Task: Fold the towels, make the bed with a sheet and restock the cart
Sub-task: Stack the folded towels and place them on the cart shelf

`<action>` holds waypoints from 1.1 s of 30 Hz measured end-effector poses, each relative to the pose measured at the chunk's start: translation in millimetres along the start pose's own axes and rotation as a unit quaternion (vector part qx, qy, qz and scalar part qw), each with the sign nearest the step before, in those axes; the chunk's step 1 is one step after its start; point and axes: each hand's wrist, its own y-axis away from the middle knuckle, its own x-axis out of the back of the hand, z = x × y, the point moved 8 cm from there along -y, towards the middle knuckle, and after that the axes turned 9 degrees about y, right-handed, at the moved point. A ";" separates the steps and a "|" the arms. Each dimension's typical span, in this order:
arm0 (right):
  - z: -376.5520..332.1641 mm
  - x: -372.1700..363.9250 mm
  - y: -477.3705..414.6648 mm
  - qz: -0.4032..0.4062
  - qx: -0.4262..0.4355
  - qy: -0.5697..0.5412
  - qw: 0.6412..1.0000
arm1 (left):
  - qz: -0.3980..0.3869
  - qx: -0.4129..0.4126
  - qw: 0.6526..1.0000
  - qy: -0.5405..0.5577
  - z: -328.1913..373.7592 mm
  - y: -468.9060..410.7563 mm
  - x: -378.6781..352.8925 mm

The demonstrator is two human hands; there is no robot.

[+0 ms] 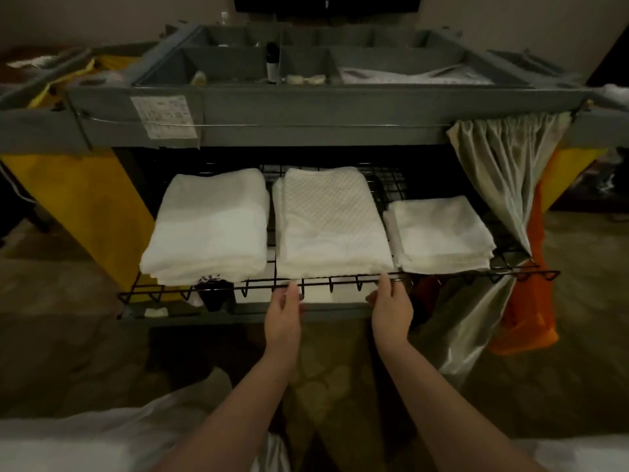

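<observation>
Three folded white towels lie side by side on the black wire shelf (190,290) of the grey housekeeping cart (306,107): a thick left towel (209,226), a waffle-textured middle towel (328,223) and a smaller right towel (440,233). My left hand (284,316) and my right hand (391,310) reach up to the shelf's front wire, just under the middle towel. The fingers of both hands touch the front rail, fairly straight, holding nothing.
The cart's top tray holds a small dark bottle (272,63) and wrapped items. Yellow bags (81,212) hang at both sides. A grey curtain (503,178) and an orange cloth (524,308) hang at the right. White bedding (85,444) lies at the bottom edge.
</observation>
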 end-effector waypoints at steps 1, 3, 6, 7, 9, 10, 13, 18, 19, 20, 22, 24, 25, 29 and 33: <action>2.0 -3.1 -1.7 0.015 0.010 -0.022 1.000 | 0.001 -0.002 1.000 0.031 -0.7 -5.7 -2.7; 6.7 -9.5 -3.6 0.037 0.025 -0.051 0.998 | -0.001 -0.022 0.999 0.034 -3.2 -17.6 -7.6; 5.6 -22.7 -23.8 0.020 0.044 -0.069 0.996 | 0.001 -0.042 0.998 0.039 -7.3 -39.8 -20.8; 2.5 -27.7 -38.6 0.003 0.046 -0.070 0.996 | 0.003 -0.037 0.998 0.059 -5.8 -51.1 -28.2; -8.5 -38.9 -73.9 -0.033 0.054 -0.049 0.997 | 0.001 -0.041 0.995 0.092 3.6 -79.4 -43.8; -15.6 -44.6 -91.4 -0.045 0.067 -0.034 0.996 | 0.000 -0.052 0.994 0.097 9.9 -94.8 -51.1; -37.3 -61.9 -130.4 -0.038 0.124 0.003 0.992 | -0.011 -0.102 0.992 0.072 27.4 -139.3 -65.1; -49.1 -81.2 -157.7 -0.032 0.172 -0.067 0.982 | -0.057 -0.158 0.985 0.039 41.0 -178.0 -76.4; -50.6 -82.3 -161.2 -0.031 0.183 -0.069 0.980 | -0.066 -0.167 0.983 0.028 41.7 -182.8 -78.5; -51.9 -83.1 -164.3 -0.029 0.191 -0.069 0.979 | -0.075 -0.179 0.981 0.009 42.1 -186.4 -81.2; -53.3 -85.9 -171.1 -0.028 0.201 -0.071 0.977 | -0.091 -0.208 0.973 -0.027 41.8 -191.1 -87.7; -54.2 -88.4 -175.9 -0.031 0.208 -0.090 0.974 | -0.098 -0.224 0.969 -0.025 40.8 -192.4 -92.9; -53.8 -89.6 -177.7 -0.034 0.208 -0.095 0.973 | -0.101 -0.224 0.969 -0.018 41.0 -192.0 -94.3; -54.5 -91.7 -180.9 -0.047 0.215 -0.107 0.970 | -0.119 -0.208 0.971 -0.012 42.0 -198.0 -85.8; -50.2 -94.7 -183.7 -0.047 0.198 -0.104 0.974 | -0.106 -0.205 0.973 -0.001 40.9 -198.5 -81.1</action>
